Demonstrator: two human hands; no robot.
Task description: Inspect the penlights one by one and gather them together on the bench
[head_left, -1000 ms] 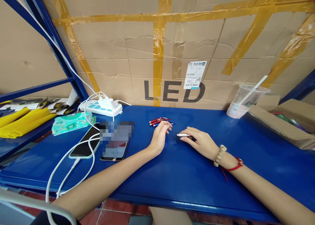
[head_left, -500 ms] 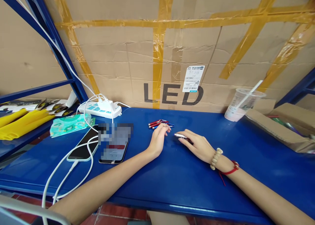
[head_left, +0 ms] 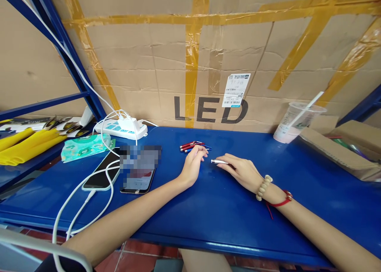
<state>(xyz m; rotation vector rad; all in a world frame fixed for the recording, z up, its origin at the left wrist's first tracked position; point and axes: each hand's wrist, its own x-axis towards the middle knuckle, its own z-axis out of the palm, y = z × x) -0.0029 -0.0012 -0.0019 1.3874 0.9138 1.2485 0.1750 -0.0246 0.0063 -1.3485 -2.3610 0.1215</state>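
Holding silver tube (head_left: 218, 161), right hand (head_left: 244, 173)

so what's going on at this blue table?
A person's right hand holds a slim silver tube above the blue table, one end poking out past the fingers. The left hand, loosely bent, is beside some red and blue metallic tubes; whether it touches them isn't clear. Two smartphones lie to the left near a power strip; a plastic cup is at right.

Silver pen-like cylinder (head_left: 219, 161): partly hidden, near-horizontal, lower right of frame centre. Red cylinders (head_left: 188, 146) and blue cylinder (head_left: 187, 150): bunched just below centre.
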